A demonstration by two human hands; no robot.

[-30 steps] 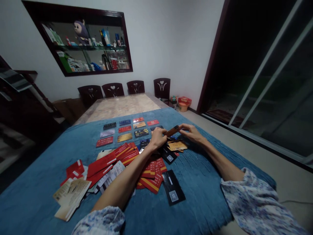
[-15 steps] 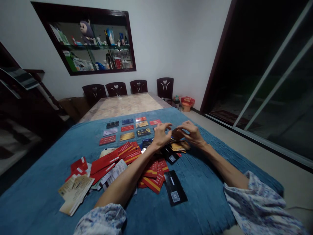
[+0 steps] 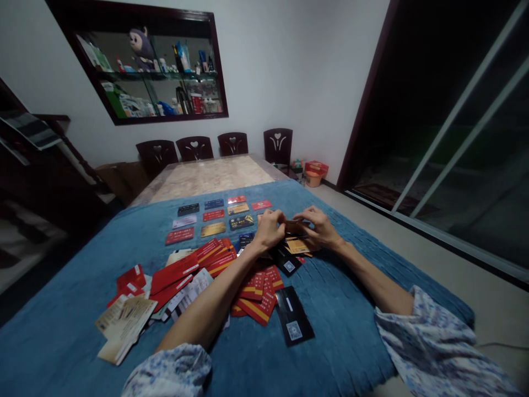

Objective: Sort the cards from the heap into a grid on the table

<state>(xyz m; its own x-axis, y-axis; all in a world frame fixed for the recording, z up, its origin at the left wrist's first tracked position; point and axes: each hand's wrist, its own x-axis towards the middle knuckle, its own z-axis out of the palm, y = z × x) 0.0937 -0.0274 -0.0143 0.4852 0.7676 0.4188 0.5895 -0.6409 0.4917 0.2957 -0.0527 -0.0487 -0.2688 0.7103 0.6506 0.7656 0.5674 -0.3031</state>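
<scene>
A dark, brownish card (image 3: 295,226) is held up between my two hands, seen nearly edge-on. My right hand (image 3: 321,227) pinches its right end. At its left end, my left hand (image 3: 270,230) has its fingers closed on it. Just under the hands lie yellow-gold cards (image 3: 298,245) and a black card with a square code (image 3: 287,261). Rows of cards are laid out face up beyond my left hand, among them a black VIP card (image 3: 241,221), a gold card (image 3: 213,229) and a red card (image 3: 179,235).
Red-and-yellow paper sleeves (image 3: 258,298), plain red sleeves (image 3: 173,275) and beige folders (image 3: 126,325) are heaped nearer me. A black sleeve (image 3: 294,315) lies by itself. A blue cloth (image 3: 343,331) covers this end of the stone-topped table (image 3: 206,177); dark chairs (image 3: 278,146) stand behind.
My left hand's fingers have closed onto the left end of the card, where they were apart from it before. The right hand keeps its pinch. The view has shifted slightly.
</scene>
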